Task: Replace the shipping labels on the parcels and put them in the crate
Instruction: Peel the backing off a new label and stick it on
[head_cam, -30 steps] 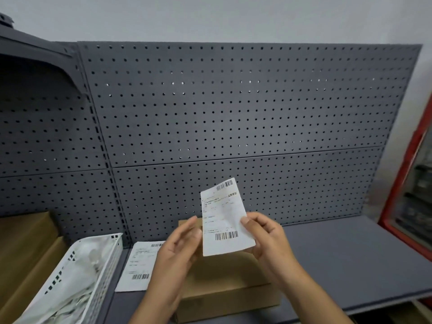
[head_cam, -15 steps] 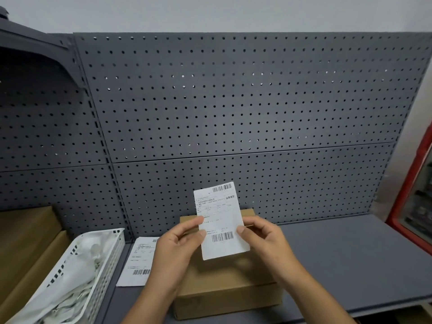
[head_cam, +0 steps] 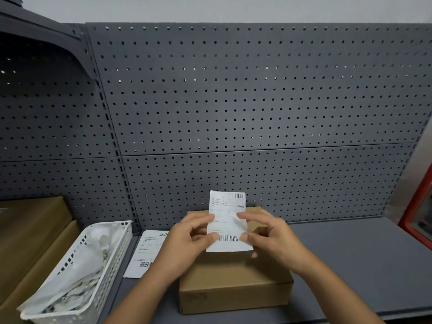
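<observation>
A grey surface (head_cam: 350, 265) runs across the bottom of the frame, from the lower left to the right edge, backed by a grey pegboard wall (head_cam: 257, 101). A brown cardboard box (head_cam: 233, 284) lies flat on it at lower centre, its front face toward the camera. Just left of the box, a white printed label (head_cam: 145, 251) lies flat on the surface, its right edge hidden behind a hand. Further left, a white slotted plastic basket (head_cam: 112, 249) holding crumpled white paper stands at the surface's left end. The right stretch of the surface is bare grey
</observation>
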A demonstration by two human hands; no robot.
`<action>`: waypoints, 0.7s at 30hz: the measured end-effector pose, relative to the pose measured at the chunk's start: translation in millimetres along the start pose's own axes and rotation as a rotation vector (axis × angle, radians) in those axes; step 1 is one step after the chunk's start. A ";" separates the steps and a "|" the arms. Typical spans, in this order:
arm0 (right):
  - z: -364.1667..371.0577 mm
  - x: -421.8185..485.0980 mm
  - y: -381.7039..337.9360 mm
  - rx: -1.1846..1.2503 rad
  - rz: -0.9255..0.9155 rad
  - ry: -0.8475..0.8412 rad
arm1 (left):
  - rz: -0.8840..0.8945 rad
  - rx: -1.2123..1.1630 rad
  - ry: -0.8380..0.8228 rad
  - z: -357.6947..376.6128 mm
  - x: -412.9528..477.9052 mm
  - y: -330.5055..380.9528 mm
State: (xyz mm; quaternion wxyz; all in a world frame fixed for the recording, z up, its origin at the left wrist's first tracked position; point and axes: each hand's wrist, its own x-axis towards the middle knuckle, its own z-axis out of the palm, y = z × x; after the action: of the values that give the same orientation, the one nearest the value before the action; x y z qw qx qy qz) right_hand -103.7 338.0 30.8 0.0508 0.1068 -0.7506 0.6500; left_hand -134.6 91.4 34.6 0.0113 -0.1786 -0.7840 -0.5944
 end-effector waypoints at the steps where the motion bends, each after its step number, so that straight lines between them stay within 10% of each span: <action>1: -2.1 1.4 0.4 -0.003 0.017 0.011 | -0.003 0.011 -0.013 0.9 -0.3 -1.2; 21: -5.2 9.4 23.6 -0.153 0.006 0.031 | -0.034 -0.013 -0.028 13.0 0.6 -22.3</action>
State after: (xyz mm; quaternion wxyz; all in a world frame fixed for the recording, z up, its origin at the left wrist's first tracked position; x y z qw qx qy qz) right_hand -118.5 345.4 10.8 0.0685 0.0904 -0.7976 0.5924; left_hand -139.1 98.5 10.2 -0.0111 -0.1737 -0.7832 -0.5969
